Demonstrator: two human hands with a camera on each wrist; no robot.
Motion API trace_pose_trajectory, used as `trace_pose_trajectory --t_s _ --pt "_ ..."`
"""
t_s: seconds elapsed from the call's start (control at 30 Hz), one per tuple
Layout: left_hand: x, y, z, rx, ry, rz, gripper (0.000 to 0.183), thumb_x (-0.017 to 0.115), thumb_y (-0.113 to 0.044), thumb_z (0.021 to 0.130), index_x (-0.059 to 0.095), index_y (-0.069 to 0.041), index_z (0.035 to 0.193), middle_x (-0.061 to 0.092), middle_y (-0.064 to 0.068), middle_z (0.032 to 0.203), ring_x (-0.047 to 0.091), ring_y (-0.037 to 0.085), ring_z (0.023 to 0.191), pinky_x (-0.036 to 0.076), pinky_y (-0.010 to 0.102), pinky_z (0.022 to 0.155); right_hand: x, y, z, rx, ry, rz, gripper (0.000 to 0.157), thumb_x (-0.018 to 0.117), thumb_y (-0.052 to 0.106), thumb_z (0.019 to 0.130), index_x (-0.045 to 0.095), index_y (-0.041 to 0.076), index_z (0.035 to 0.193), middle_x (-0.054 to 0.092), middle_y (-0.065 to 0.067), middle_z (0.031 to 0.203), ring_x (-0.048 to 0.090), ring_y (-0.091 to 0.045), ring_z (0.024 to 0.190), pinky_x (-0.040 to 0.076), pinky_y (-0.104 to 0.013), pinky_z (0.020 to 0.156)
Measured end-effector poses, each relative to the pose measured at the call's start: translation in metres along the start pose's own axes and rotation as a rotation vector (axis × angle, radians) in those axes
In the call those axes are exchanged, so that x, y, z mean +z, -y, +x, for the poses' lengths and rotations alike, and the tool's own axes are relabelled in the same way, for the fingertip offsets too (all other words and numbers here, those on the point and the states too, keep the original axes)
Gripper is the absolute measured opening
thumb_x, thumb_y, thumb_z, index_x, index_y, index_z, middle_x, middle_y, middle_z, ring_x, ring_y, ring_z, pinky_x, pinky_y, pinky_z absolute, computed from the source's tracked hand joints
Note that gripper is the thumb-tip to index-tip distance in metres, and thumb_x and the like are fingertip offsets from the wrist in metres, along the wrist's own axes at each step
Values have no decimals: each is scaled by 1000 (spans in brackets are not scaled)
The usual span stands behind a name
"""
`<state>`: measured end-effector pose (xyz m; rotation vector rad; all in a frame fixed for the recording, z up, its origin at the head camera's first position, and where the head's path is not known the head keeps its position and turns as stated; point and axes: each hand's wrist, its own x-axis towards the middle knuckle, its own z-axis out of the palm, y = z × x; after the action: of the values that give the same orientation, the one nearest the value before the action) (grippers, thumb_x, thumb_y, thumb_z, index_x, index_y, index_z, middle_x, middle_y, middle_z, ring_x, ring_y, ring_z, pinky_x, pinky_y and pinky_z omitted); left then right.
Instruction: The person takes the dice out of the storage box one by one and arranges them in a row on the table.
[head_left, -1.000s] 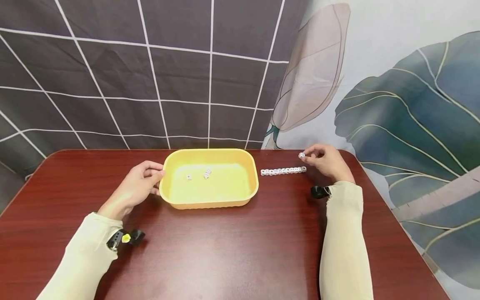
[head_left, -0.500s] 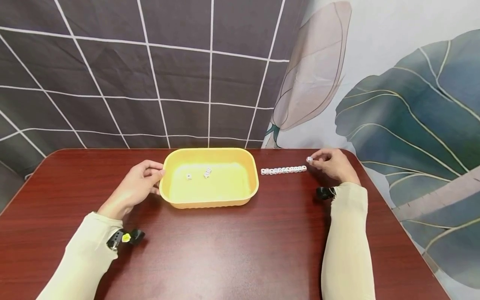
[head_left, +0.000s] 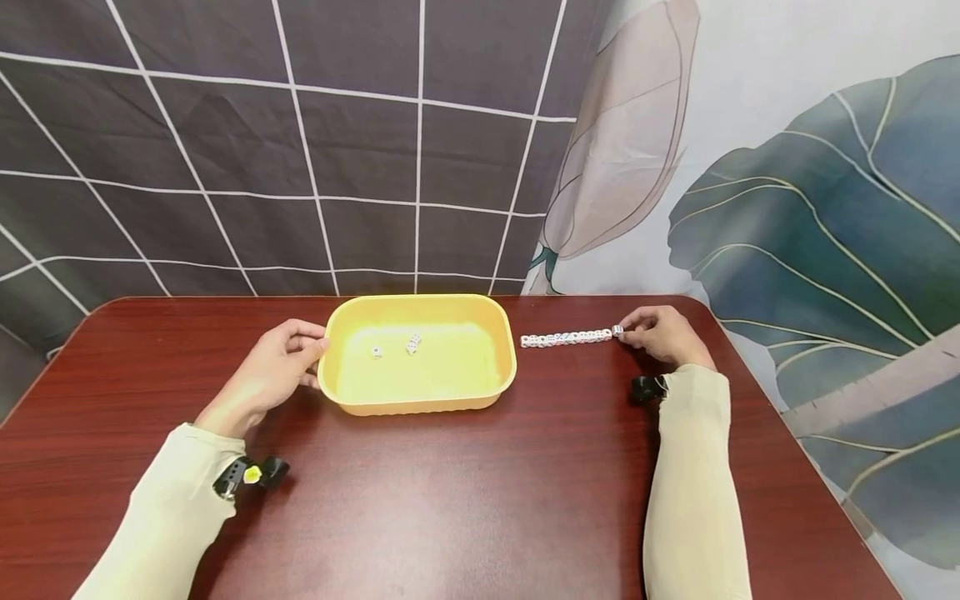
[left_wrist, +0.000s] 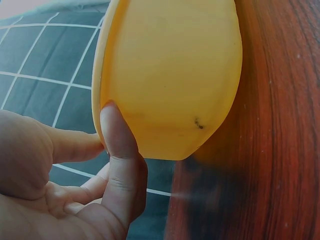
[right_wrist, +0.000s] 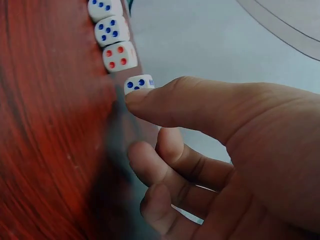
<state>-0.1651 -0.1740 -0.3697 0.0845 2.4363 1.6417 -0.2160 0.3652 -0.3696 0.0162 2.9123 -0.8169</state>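
My left hand (head_left: pixel 279 367) grips the left rim of a yellow plastic tub (head_left: pixel 420 402); in the left wrist view its thumb and a finger pinch the tub's edge. Inside the tub lie a white die (head_left: pixel 377 352) at the left and a couple more dice (head_left: pixel 413 344) near the middle. To the tub's right runs a straight row of white dice (head_left: pixel 566 339). At the row's right end my right hand (head_left: pixel 663 335) pinches a white die (right_wrist: pixel 139 82) with blue pips. A small gap separates it from the red-pipped end die (right_wrist: pixel 120 56) in the right wrist view.
Everything stands on a dark red wooden table (head_left: pixel 450 500). Behind its back edge hang a dark grey cloth (head_left: pixel 360 150) with a white grid and a pale cloth (head_left: pixel 750 100) with a leaf print. Both wrists wear black straps.
The right hand moved right and then down with its die, bringing it level with the end of the row. The left hand stays on the tub.
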Motion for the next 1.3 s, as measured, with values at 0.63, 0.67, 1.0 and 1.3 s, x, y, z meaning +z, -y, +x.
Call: trace_pose_trajectory --t_s 0.63,0.67,1.0,1.3 --pt "1 -3 -1 -4 -2 8 39 50 -13 107 43 12 136 62 21 110 63 8 71 60 24 66 2 4 -2 -3 23 -12 19 71 10 93 72 3 110 64 -9 85 55 -21 78 45 -31 71" --pt "1 -3 -1 -3 -2 7 39 51 -13 107 44 12 136 62 21 110 63 8 71 60 24 66 1 5 -2 -2 20 -14 20 71 10 93 72 3 111 64 -9 84 55 -22 78 45 -31 71" --pt "1 -2 0 -2 1 7 40 51 -13 107 43 12 137 62 23 112 63 9 73 61 25 66 -8 19 -8 31 8 -23 24 70 16 94 70 6 116 62 -7 85 56 -25 84 45 -34 74" --pt "0 -2 -1 2 -1 10 40 50 -13 107 43 12 137 61 25 114 63 8 73 61 25 66 -15 41 -15 -45 -26 -14 28 69 19 96 69 7 121 63 -9 86 57 -25 86 45 -35 78"
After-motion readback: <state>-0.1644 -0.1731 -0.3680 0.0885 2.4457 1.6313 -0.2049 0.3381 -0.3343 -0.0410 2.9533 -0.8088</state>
